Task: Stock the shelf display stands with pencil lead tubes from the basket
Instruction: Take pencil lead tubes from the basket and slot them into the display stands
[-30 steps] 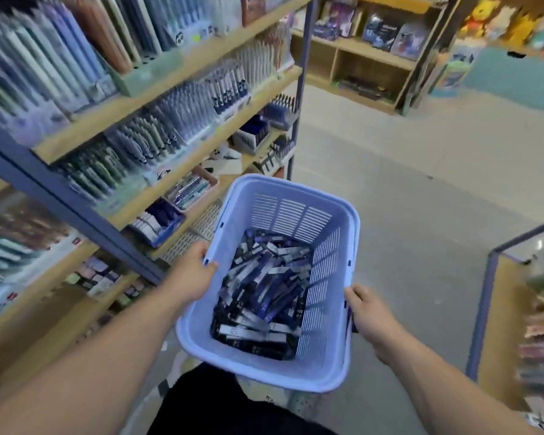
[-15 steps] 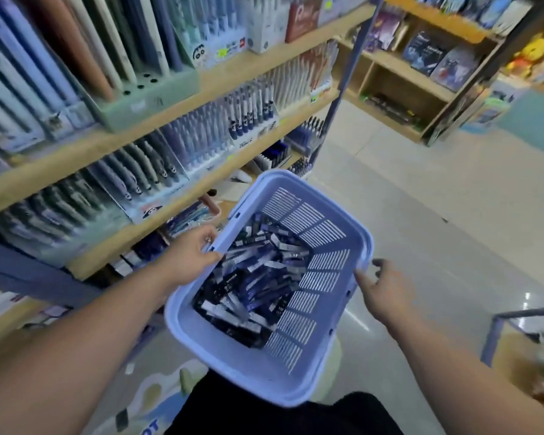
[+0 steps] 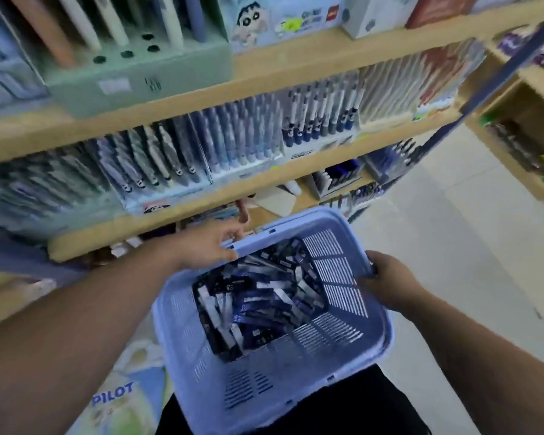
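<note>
I hold a light blue plastic basket [image 3: 264, 381] in front of me, low in the head view. Many dark blue and white pencil lead tubes [image 3: 258, 296] lie heaped in its far left part. My left hand [image 3: 206, 244] grips the basket's left rim, thumb over the edge. My right hand [image 3: 387, 285] grips the right rim with curled fingers. Directly behind the basket runs the wooden shelf [image 3: 170, 216], whose lower level carries display stands [image 3: 338, 178] holding dark blue items.
The upper shelf levels are packed with pens in trays [image 3: 226, 142] and a green pen holder [image 3: 139, 76]. A blue metal upright [image 3: 471, 105] stands at the shelf's right end. Pale floor [image 3: 453, 233] lies to the right, with another wooden shelf [image 3: 522, 142] beyond.
I have turned left and come closer to the shelf. The basket has swung round with me, and both hands have kept hold of its rims.
</note>
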The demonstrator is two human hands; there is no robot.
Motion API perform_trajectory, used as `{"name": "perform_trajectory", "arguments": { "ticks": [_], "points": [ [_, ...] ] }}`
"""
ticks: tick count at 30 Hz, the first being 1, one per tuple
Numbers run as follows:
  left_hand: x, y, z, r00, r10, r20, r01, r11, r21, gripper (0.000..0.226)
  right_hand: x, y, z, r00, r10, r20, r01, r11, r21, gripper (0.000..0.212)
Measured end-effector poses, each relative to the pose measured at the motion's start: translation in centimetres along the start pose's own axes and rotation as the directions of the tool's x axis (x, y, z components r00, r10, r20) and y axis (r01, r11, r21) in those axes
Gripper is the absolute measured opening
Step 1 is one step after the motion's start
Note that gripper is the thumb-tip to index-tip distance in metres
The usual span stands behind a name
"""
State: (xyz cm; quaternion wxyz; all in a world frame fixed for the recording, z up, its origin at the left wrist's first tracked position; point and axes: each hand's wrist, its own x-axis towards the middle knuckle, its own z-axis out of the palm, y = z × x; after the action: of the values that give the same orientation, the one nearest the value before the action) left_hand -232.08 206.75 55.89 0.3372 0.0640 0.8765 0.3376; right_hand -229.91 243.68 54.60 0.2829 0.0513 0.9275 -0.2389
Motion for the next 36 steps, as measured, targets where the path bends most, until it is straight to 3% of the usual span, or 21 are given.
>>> {"name": "perform_trajectory", "arguments": {
  "ticks": [2, 4, 10, 12, 14, 16, 18, 19, 20, 21, 22, 24, 27, 30, 36],
  "points": [
    [1.2, -1.0, 1.2, 0.998, -0.065, -0.027, 0.065, 0.998, -0.015, 0.022, 3.8, 0.9, 0.1, 0.989, -0.078, 0.124, 0.073, 0.996, 0.046, 0.033],
    [1.8, -1.9, 2.7, 0.985, -0.144, -0.096, 0.139, 0.989, -0.055, 0.034, 6.7, 1.8, 0.7, 0.967, -0.160, 0.197, 0.134, 0.981, 0.140, 0.041],
    [1.7, -6.9, 9.6, 0.884, -0.340, -0.319, 0.323, 0.940, -0.107, 0.028, 11.1, 3.0, 4.8, 0.942, -0.228, 0.247, 0.180, 0.963, 0.203, 0.030],
    [0.6, -8.6, 12.5, 0.808, -0.379, -0.451, 0.342, 0.925, -0.166, 0.029, 11.7, 3.5, 6.3, 0.944, -0.207, 0.255, 0.159, 0.967, 0.199, 0.028],
    [-0.9, -11.1, 16.3, 0.635, -0.501, -0.589, 0.446, 0.859, -0.250, 0.038, 12.0, 4.1, 7.8, 0.947, -0.167, 0.273, 0.111, 0.971, 0.212, 0.028],
    [-2.3, -13.3, 20.7, 0.418, -0.701, -0.578, 0.538, 0.704, -0.464, 0.057, 12.6, 4.7, 9.5, 0.952, -0.126, 0.280, 0.063, 0.973, 0.224, 0.026],
    [-2.5, -14.3, 24.5, 0.301, -0.920, -0.250, 0.527, 0.379, -0.761, 0.072, 13.5, 5.4, 11.4, 0.952, -0.096, 0.290, 0.034, 0.977, 0.211, 0.023],
    [-1.9, -14.6, 25.8, 0.305, -0.952, -0.020, 0.438, 0.159, -0.885, 0.063, 14.0, 5.8, 12.5, 0.948, -0.084, 0.307, 0.022, 0.980, 0.198, 0.022],
    [-1.2, -15.3, 27.5, 0.356, -0.917, 0.178, 0.317, -0.060, -0.946, 0.048, 14.6, 6.2, 13.6, 0.943, -0.074, 0.325, 0.013, 0.982, 0.186, 0.022],
    [-0.4, -16.4, 29.0, 0.403, -0.876, 0.265, 0.244, -0.176, -0.954, 0.040, 15.4, 6.6, 14.7, 0.940, -0.063, 0.337, 0.005, 0.985, 0.171, 0.022],
    [0.5, -17.9, 30.4, 0.421, -0.865, 0.272, 0.248, -0.179, -0.952, 0.041, 16.4, 7.1, 15.9, 0.937, -0.055, 0.344, 0.003, 0.989, 0.149, 0.023],
    [2.5, -22.6, 33.7, 0.401, -0.897, 0.188, 0.368, -0.030, -0.929, 0.054, 18.5, 8.3, 18.3, 0.936, -0.023, 0.350, -0.015, 0.994, 0.104, 0.023],
    [5.6, -26.9, 34.5, 0.438, -0.896, 0.079, 0.518, 0.179, -0.836, 0.027, 22.0, 10.4, 22.2, 0.926, 0.012, 0.376, -0.023, 0.999, 0.023, 0.033],
    [8.3, -30.2, 34.4, 0.517, -0.855, 0.040, 0.565, 0.307, -0.766, 0.016, 25.5, 11.9, 26.4, 0.917, 0.035, 0.396, -0.009, 0.998, -0.068, 0.042],
    [12.9, -37.9, 35.0, 0.628, -0.749, 0.212, 0.657, 0.366, -0.659, 0.026, 32.4, 13.5, 32.5, 0.910, 0.048, 0.411, 0.027, 0.984, -0.175, 0.039]
  ]
}}
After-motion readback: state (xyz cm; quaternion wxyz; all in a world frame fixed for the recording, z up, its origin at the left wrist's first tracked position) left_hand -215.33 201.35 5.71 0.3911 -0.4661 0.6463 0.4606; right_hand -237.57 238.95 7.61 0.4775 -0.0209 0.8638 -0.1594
